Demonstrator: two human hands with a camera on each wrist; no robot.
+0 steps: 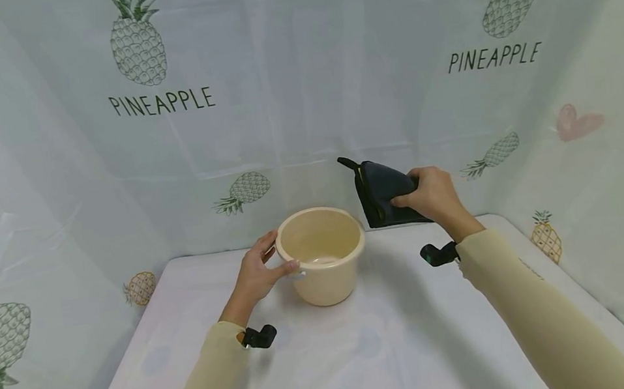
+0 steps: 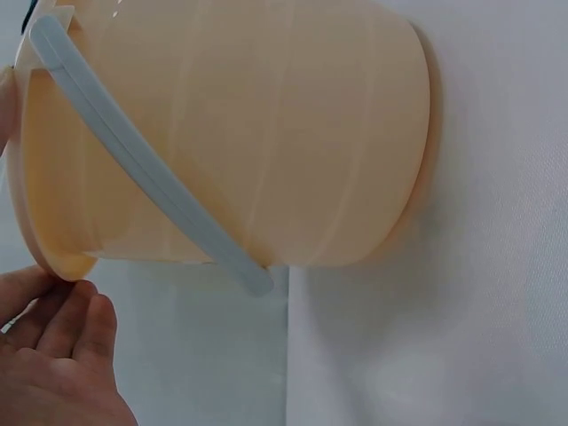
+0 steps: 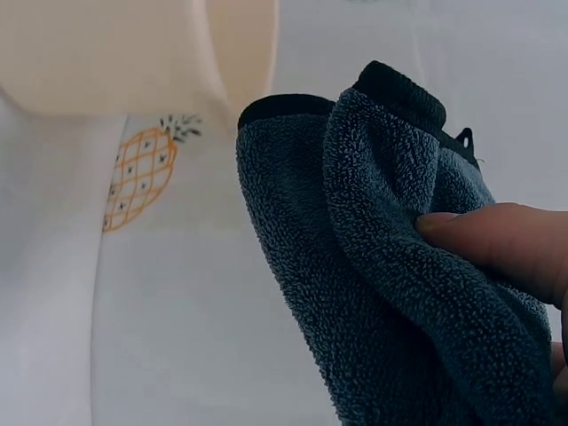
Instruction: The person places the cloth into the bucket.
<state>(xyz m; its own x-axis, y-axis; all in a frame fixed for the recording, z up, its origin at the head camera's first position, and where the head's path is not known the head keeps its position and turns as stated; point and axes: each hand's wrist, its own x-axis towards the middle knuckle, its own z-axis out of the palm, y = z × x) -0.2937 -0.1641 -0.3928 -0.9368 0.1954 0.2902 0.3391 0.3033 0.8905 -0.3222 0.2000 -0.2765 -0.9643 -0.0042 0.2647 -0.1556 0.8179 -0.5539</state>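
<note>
A cream plastic bucket [image 1: 324,265] stands upright on the white table [image 1: 369,358]. Its pale grey handle [image 2: 133,169] hangs down against its side. My left hand [image 1: 265,269] holds the bucket at its left rim, thumb toward me and fingers [image 2: 53,355] round the far side. To the right of the bucket and above the table, my right hand [image 1: 433,195] grips a bunched dark blue towel [image 1: 380,195]. In the right wrist view my thumb [image 3: 497,244] presses into the towel [image 3: 390,293], with the bucket [image 3: 115,53] at the upper left.
A pale curtain printed with pineapples [image 1: 138,40] closes off the back and both sides of the table. Black camera mounts [image 1: 260,337] sit on both wrists. The table's front half lies between my two sleeved arms.
</note>
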